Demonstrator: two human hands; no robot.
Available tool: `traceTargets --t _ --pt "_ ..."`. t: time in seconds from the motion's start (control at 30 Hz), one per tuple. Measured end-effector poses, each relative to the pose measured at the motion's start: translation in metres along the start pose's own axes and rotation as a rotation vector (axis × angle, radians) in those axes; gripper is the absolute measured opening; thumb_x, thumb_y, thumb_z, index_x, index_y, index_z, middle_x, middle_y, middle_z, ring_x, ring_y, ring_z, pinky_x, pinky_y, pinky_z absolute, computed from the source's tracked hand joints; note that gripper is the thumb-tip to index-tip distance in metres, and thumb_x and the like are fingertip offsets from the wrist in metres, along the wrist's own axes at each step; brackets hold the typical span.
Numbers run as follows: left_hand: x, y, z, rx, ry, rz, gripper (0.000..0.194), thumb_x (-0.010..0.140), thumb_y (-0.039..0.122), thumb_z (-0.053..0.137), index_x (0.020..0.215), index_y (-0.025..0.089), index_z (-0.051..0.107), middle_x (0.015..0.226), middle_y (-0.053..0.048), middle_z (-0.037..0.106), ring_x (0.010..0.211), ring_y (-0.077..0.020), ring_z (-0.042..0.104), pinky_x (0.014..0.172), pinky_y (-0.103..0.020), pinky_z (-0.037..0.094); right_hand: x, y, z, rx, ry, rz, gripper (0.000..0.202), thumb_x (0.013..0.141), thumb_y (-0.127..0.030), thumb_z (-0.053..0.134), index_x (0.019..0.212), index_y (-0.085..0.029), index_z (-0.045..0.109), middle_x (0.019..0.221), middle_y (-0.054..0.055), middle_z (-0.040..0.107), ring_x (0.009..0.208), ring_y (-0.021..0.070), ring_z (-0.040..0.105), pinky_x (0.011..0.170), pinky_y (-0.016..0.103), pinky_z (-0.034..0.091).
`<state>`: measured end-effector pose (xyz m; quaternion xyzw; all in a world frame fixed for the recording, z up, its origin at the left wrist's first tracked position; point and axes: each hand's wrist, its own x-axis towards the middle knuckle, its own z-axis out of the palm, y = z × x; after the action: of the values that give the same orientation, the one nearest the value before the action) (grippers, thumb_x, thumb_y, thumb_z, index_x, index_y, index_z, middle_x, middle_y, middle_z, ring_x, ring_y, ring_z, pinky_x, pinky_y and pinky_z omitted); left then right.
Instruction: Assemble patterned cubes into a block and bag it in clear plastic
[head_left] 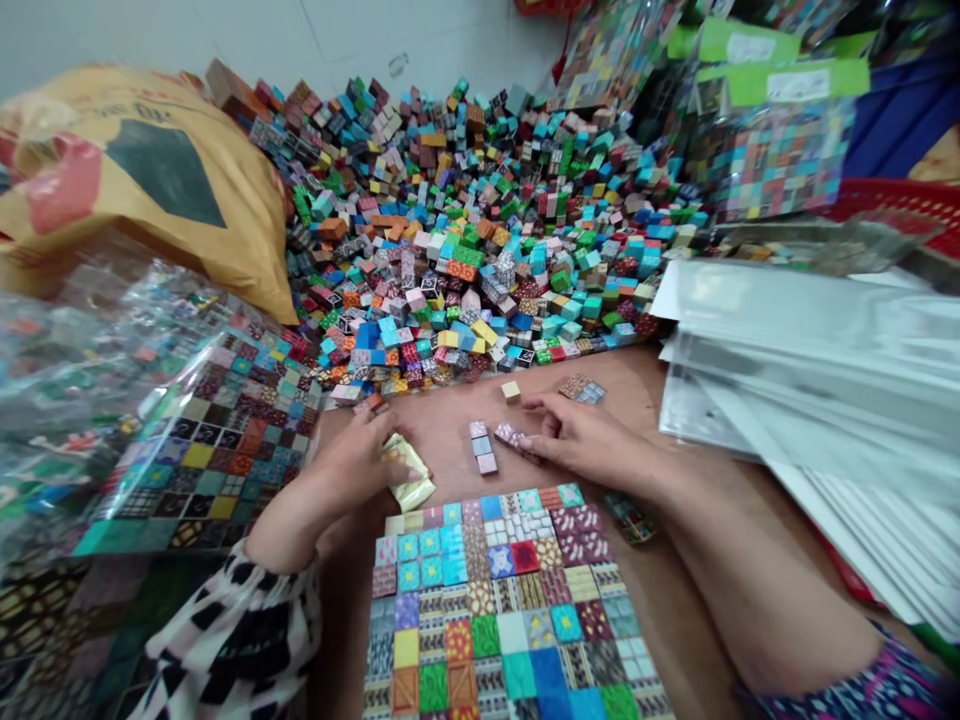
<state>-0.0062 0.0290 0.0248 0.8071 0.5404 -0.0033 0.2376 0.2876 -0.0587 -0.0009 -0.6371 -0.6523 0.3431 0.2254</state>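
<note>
My left hand is at the near edge of the block pile, fingertips touching reddish-brown blocks. Its thumb is spread away, over a crumpled pale yellow packet. My right hand has its thumb on a short row of mottled purple-and-white blocks, with its index finger stretched out above. Just left of that row lies a separate strip of pinkish and grey blocks. A single cream block sits beyond. Closest to me is a large flat mosaic of patterned square blocks.
A big heap of coloured blocks lies against the wall. On the left are a yellow sack and plastic-wrapped block sheets. White sheets and clear bags are stacked at right, with packed block bags behind.
</note>
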Motion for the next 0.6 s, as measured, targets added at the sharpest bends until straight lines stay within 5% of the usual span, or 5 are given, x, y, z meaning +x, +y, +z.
traceTargets --t 0.17,0.4,0.6 --pt "0.001 -0.005 0.008 -0.276 -0.017 -0.064 0.042 0.055 0.036 0.075 0.091 0.021 0.058 0.074 0.002 0.057 0.074 -0.0221 0.057 0.068 -0.034 0.043 0.001 0.001 0.0 0.002 -0.011 0.004 0.053 0.091 -0.046 0.063 0.133 -0.014 0.059 0.093 0.009 0.069 0.079 0.0234 0.063 0.066 0.035 0.043" --pt "-0.002 -0.006 -0.004 -0.506 -0.068 -0.123 0.036 0.057 0.047 0.076 0.076 0.018 0.067 0.07 -0.003 0.067 0.068 -0.0202 0.063 0.067 -0.033 0.05 0.003 0.005 0.001 0.023 -0.034 0.007 0.055 0.091 -0.043 0.064 0.136 -0.012 0.056 0.094 0.009 0.069 0.078 0.0223 0.062 0.066 0.035 0.044" --pt "-0.015 0.003 -0.011 -0.865 0.192 -0.076 0.032 0.054 0.036 0.088 0.07 0.018 0.067 0.07 0.001 0.067 0.07 -0.0147 0.062 0.069 -0.026 0.049 0.002 0.005 0.001 -0.005 0.005 -0.009 0.051 0.091 -0.044 0.064 0.133 -0.014 0.059 0.093 0.01 0.07 0.079 0.0234 0.063 0.066 0.035 0.044"
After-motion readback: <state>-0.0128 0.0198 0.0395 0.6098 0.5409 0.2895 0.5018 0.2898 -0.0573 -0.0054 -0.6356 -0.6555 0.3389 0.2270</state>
